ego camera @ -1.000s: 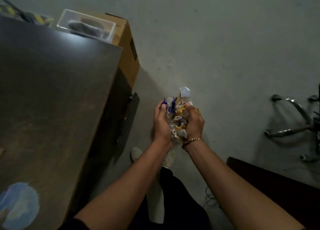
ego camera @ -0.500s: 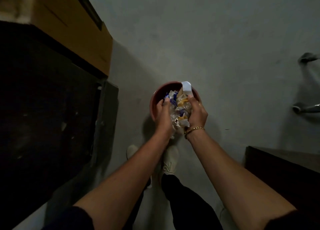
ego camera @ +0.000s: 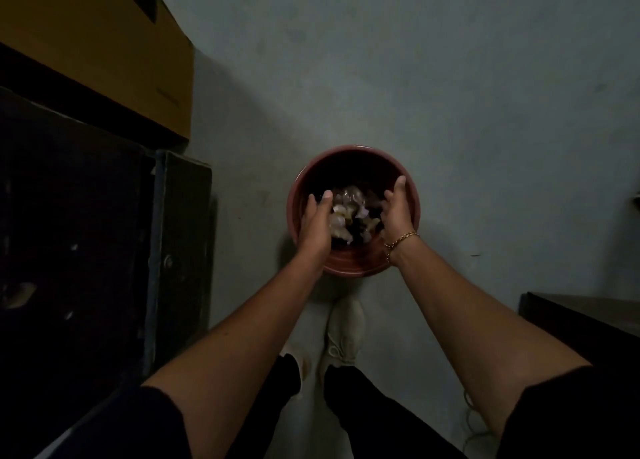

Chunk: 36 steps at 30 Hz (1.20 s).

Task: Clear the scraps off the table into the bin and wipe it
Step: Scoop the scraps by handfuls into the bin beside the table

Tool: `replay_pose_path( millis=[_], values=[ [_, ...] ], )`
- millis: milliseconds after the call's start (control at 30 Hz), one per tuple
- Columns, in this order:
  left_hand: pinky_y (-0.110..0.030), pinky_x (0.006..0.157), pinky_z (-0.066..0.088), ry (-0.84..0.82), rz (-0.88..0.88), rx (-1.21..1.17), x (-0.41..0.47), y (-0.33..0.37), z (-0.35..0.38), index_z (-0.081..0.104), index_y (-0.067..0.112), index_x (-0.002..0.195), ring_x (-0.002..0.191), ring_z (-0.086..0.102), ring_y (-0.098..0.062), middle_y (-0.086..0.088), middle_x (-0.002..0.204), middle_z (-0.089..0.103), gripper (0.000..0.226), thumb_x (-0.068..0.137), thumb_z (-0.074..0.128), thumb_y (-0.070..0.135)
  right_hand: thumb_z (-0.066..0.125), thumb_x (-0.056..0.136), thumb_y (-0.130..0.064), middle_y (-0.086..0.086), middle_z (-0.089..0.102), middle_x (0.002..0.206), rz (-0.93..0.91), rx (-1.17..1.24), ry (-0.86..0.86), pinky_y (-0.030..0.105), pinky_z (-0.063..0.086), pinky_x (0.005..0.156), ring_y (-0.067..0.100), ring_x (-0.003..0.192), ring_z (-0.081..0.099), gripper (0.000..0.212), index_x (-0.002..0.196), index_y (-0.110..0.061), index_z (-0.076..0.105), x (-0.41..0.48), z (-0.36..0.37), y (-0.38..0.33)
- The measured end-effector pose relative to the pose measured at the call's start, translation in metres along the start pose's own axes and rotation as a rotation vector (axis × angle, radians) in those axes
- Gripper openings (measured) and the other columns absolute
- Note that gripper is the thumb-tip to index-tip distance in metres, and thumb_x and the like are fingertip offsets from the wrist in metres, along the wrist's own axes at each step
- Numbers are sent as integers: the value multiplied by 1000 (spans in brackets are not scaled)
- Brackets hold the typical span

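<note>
Dump step: left hand point(ego camera: 317, 219) and right hand point(ego camera: 398, 212) over round reddish-brown plastic bin point(ego camera: 349, 268); fingers point(ego camera: 400, 183) spread, holding nothing; crumpled pale wrapper scraps point(ego camera: 346, 212) inside bin; next, probably: fetch cloth, wipe table.

There is one red bin point(ego camera: 349, 266) and one brown box point(ego camera: 104, 43). There are two hands, a left hand point(ego camera: 317, 226) and a right hand point(ego camera: 398, 212). There are two shoes point(ego camera: 343, 330).
</note>
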<state>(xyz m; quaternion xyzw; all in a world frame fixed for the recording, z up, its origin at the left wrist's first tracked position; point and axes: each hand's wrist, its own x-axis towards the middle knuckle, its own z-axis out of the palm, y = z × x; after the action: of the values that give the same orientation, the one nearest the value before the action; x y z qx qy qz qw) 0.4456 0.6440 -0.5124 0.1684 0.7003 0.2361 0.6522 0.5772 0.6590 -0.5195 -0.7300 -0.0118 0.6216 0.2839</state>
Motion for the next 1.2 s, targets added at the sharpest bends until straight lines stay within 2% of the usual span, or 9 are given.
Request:
replay_pose_path(
  millis=[200, 333, 467, 600, 733, 833, 967, 1067, 1200],
  values=[
    [-42, 125, 31, 7, 23, -169, -28, 8, -2, 35, 19, 161, 147, 42, -17, -2, 163, 42, 108, 76, 58, 82, 25, 98, -73, 8, 24, 168, 4, 99, 1, 44, 24, 120, 26, 154, 25, 83, 160, -19, 28, -42, 0, -16],
    [-47, 124, 34, -53, -5, -264, -50, 10, -4, 40, 24, 158, 144, 48, -20, -1, 158, 49, 129, 55, 66, 96, 40, 72, -95, 9, 29, 166, -47, 105, 24, 43, 23, 119, 28, 153, 27, 115, 160, -22, 32, -90, -3, -32],
    [-48, 121, 38, -35, 8, -291, -103, 49, -13, 46, 23, 154, 140, 52, -21, -3, 153, 55, 126, 53, 66, 97, 25, 97, -75, 12, 27, 166, -52, 103, -43, 44, 22, 120, 29, 154, 25, 86, 160, -17, 31, -150, -4, -54],
    [-33, 106, 53, -39, 36, -265, -206, 126, -31, 57, 17, 145, 127, 63, -21, -5, 139, 65, 94, 80, 55, 84, 22, 99, -72, 12, 34, 164, -69, 50, -96, 47, 22, 120, 28, 151, 32, 83, 158, -16, 35, -223, 2, -77],
    [1, 62, 44, -30, 87, -231, -290, 168, -60, 51, 15, 143, 98, 57, 4, 2, 129, 58, 42, 110, 37, 37, 25, 102, -66, 10, 43, 158, -111, -21, -209, 45, 27, 117, 27, 147, 39, 74, 154, -16, 42, -304, 20, -97],
    [-2, 77, 41, 35, 140, -213, -348, 185, -95, 43, 16, 151, 117, 50, -3, 5, 138, 52, 47, 109, 46, 36, 38, 101, -62, 11, 51, 152, -137, -109, -307, 37, 39, 101, 24, 131, 52, 69, 149, -14, 48, -362, 44, -106],
    [-20, 100, 40, 158, 266, -248, -421, 184, -153, 48, 38, 142, 126, 54, 2, 12, 143, 55, 93, 66, 61, 90, 47, 102, -50, 18, 63, 137, -202, -197, -420, 35, 48, 83, 24, 101, 67, 58, 136, -5, 57, -437, 82, -111],
    [-20, 96, 46, 245, 319, -288, -466, 169, -205, 56, 49, 125, 111, 60, 14, 20, 126, 62, 67, 66, 59, 82, 59, 92, -58, 18, 72, 111, -356, -282, -479, 29, 50, 67, 19, 78, 69, 63, 120, -1, 63, -494, 114, -103],
    [-28, 98, 50, 444, 344, -415, -518, 124, -281, 63, 40, 121, 109, 67, -5, 12, 115, 71, 59, 71, 60, 73, 69, 69, -77, 13, 76, 104, -497, -511, -650, 32, 50, 69, 18, 78, 70, 67, 101, -18, 68, -567, 164, -70]
  ],
)
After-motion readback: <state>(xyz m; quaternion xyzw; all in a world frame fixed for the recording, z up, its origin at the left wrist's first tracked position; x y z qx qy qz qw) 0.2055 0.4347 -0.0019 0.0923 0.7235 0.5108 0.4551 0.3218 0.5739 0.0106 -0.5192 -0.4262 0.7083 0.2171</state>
